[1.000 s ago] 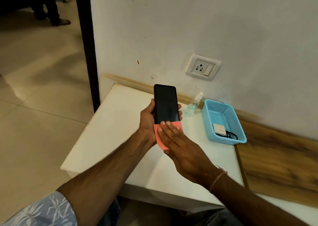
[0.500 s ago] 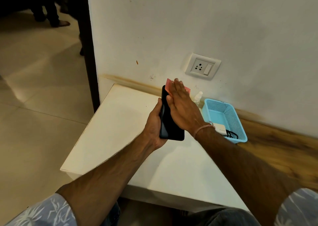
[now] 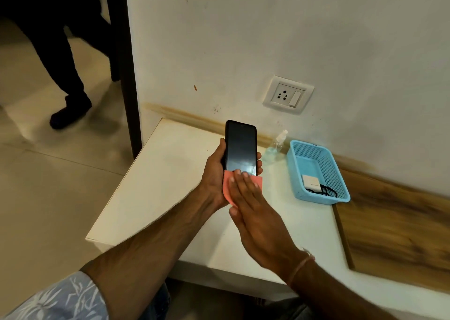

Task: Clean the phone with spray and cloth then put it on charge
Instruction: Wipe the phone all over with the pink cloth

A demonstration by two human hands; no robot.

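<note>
- Head view: my left hand (image 3: 214, 173) is wrapped around the phone (image 3: 240, 146), thumb on its left edge and fingertips curling round the right edge, holding it upright above the table (image 3: 155, 185) with the dark screen toward me.
- My right hand (image 3: 253, 212) lies flat with fingers straight, pressing the pink cloth (image 3: 227, 188) onto the phone's bottom end; the cloth is pinned under the fingers, not pinched.
- Cloth and hand hide the lowest part of the phone, so I cannot tell how its bottom edge looks.
- At 2 o'clock from the phone, a clear spray bottle (image 3: 277, 143) stands on the table by the wall.
- Just beside it, at 3 o'clock, sits a blue basket (image 3: 338, 171) holding a white charger (image 3: 311, 181) and its black cable (image 3: 327, 193).
- At 1 o'clock, a wall socket (image 3: 288, 94) sits above the table.
- At 10 o'clock, beyond a dark door frame (image 3: 129, 76), someone's dark-trousered leg (image 3: 65, 71) stands on the tiled floor.
</note>
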